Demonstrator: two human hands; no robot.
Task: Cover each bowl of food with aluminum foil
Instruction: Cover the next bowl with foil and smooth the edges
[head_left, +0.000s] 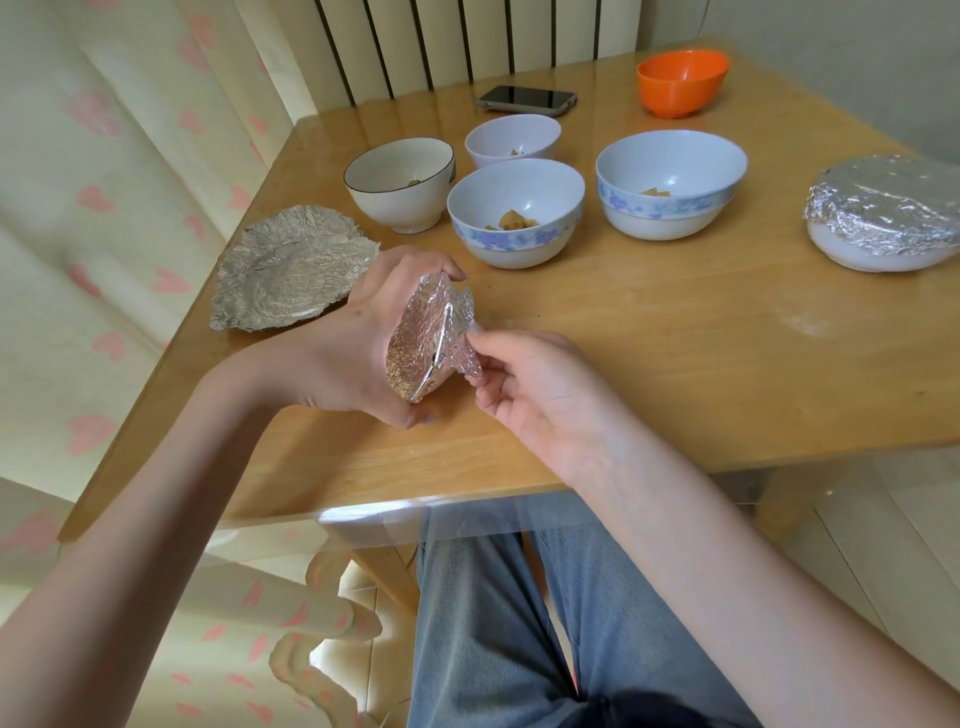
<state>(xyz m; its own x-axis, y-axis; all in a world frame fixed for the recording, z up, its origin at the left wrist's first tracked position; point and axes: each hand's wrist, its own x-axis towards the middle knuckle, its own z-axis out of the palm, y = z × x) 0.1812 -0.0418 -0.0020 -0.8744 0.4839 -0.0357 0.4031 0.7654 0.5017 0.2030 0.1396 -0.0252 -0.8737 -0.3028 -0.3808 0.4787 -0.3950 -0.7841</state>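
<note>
Unfolding a folded foil piece above the table

The left hand (363, 332) grips the folded foil (426, 343) upright; the right hand (524, 379) pinches its loose flap. Uncovered bowls (516, 212) sit just beyond, nearer the left hand.

Bare worktop (675, 338) runs along the near edge and toward the right. Four open bowls (514, 213) crowd the middle; a foil sheet (291, 270) blocks the left edge.
</note>
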